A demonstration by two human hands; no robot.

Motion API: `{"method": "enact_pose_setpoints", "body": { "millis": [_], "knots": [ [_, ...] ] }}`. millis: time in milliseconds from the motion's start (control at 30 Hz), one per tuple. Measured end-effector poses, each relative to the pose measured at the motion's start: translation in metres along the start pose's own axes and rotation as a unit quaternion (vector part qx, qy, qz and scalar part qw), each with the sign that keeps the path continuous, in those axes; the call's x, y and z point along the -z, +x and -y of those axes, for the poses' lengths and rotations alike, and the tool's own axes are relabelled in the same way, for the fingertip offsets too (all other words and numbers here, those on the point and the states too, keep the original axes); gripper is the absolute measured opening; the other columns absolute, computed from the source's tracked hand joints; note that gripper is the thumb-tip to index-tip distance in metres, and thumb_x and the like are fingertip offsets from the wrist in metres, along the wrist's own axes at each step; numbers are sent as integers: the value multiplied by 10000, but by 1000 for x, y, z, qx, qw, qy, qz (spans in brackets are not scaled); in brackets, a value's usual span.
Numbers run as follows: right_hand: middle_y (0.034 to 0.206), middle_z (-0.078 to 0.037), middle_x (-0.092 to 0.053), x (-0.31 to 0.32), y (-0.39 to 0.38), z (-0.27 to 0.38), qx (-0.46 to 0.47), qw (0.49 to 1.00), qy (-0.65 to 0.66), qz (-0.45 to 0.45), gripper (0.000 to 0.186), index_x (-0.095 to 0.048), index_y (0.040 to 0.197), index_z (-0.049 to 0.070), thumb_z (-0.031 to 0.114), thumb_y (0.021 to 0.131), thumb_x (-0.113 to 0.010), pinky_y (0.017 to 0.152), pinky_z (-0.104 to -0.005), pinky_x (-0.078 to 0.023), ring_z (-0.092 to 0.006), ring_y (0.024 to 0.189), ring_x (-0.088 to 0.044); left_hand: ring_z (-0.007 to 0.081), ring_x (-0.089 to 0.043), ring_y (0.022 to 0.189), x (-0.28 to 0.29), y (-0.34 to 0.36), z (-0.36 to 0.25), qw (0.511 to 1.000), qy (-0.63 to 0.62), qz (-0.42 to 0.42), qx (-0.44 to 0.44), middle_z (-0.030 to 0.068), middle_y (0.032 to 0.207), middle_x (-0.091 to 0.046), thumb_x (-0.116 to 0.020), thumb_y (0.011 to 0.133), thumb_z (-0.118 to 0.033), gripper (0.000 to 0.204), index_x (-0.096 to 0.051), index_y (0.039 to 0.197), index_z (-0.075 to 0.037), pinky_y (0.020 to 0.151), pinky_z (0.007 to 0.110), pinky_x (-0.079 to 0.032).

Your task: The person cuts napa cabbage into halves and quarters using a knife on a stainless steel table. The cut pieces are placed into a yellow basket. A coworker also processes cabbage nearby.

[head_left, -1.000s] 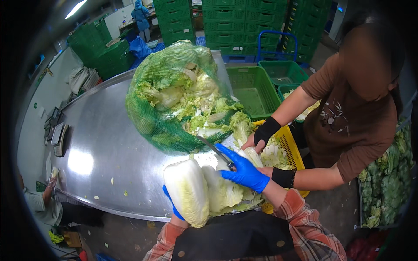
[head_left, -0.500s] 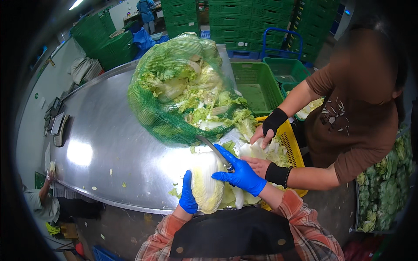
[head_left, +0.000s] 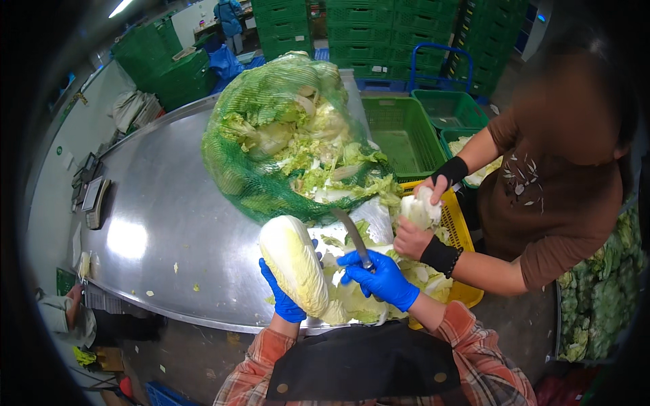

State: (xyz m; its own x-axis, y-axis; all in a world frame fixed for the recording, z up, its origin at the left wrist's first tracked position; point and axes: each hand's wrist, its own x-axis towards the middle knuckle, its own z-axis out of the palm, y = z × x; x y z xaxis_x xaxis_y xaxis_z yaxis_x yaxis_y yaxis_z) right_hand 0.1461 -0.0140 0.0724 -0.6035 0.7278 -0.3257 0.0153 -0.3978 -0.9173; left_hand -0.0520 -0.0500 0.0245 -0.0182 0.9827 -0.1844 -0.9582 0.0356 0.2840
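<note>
A pale yellow-white napa cabbage [head_left: 294, 267] lies tilted in my left hand [head_left: 284, 298], whose blue-gloved fingers wrap its left side and underside. My right hand [head_left: 386, 279], gloved in blue too, grips a knife with a curved blade [head_left: 351, 230] that points up and away to the left. The blade is apart from the cabbage. Loose leaves and trimmings [head_left: 362, 304] lie on the steel table [head_left: 176, 203] beneath my right hand. Beyond my hands sits a green net bag [head_left: 237, 183] full of cabbages and torn leaves.
At the right a co-worker's hands [head_left: 414, 237] hold a white cabbage piece over a yellow crate [head_left: 457, 216]. Green crates [head_left: 399, 132] stand behind it. A scale [head_left: 95, 203] sits at the table's left edge, with another person nearby. Netted cabbages [head_left: 599, 291] fill the far right.
My left hand has shifted left with the cabbage, now raised and tilted. My right hand has drawn the knife away from it to the right. The co-worker has lifted a cabbage piece.
</note>
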Motion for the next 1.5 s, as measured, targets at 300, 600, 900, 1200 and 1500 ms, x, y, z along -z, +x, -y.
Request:
{"method": "enact_pose_setpoints", "body": {
  "millis": [300,600,900,1200,1500],
  "knots": [
    [1015,-68,-553,-11,15,14,145,974,-168,-32,560,-497,1166,25,349,758,-703,755,-262,-444,-124,863,-527,316,-431,1198,12,-16,11,988,138,42,51,156,1357,-382,-420,838,-612,778,-234,1397,-104,1000,453,-365],
    [995,-92,-579,6,-3,-13,98,972,-185,-111,425,-503,1132,31,173,770,-675,665,-254,-457,-109,759,-534,344,-473,1126,36,0,-2,1000,-15,7,-25,189,1291,-427,-510,771,-640,858,-256,1375,-87,965,478,-393],
    [1128,-93,-544,-31,5,9,85,993,-87,4,591,-455,1255,30,212,762,-727,719,-246,-447,-101,925,-492,325,-407,1212,4,-9,-8,989,117,15,-90,163,1361,-358,-522,697,-709,959,-221,1393,-122,999,493,-360],
    [1103,-12,-546,-41,6,-3,89,994,21,52,733,-346,1351,51,128,742,-745,625,-160,-390,-12,672,-436,336,-313,1279,-19,-8,-13,983,99,116,-106,156,1417,-270,-529,630,-761,1080,-137,1417,-135,1049,473,-295],
    [1357,-188,-382,-25,13,2,368,851,-371,-46,515,-524,1227,121,115,743,-700,821,-306,-479,-324,1042,-562,288,-367,1253,-23,-9,-27,989,118,-29,-85,114,1382,-362,-500,857,-505,698,-284,1377,-93,1056,447,-275]
  ]
}}
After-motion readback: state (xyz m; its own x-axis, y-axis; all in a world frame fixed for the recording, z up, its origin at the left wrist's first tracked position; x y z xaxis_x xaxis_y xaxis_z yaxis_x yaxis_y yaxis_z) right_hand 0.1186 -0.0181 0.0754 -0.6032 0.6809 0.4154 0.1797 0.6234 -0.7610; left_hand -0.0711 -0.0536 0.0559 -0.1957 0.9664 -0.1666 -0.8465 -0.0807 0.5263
